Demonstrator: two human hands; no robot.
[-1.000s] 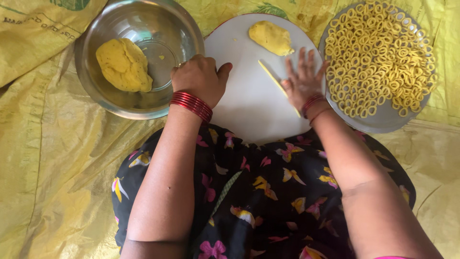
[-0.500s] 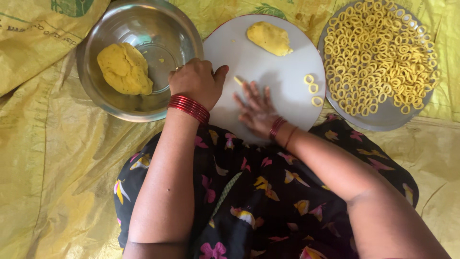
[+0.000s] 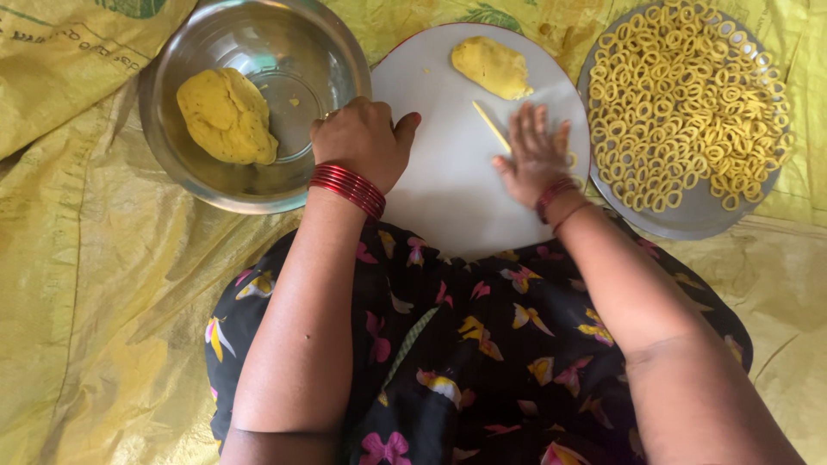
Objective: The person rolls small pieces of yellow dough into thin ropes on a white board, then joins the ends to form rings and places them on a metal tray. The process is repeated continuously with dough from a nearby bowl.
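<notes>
My right hand lies flat, fingers spread, on a thin yellow dough strip on the round white board. My left hand rests as a closed fist on the board's left edge, beside the steel bowl, with red bangles at the wrist; nothing shows in it. A lump of yellow dough sits at the board's far side. A larger dough ball lies in the bowl.
A steel plate at the right holds several yellow dough rings. Yellow woven sacking covers the floor all round. My lap in dark floral cloth fills the near side.
My right hand has slid from the board's middle out to the right over the dough strip. The loose rings seen near the board's right edge are now hidden. The left hand stayed put.
</notes>
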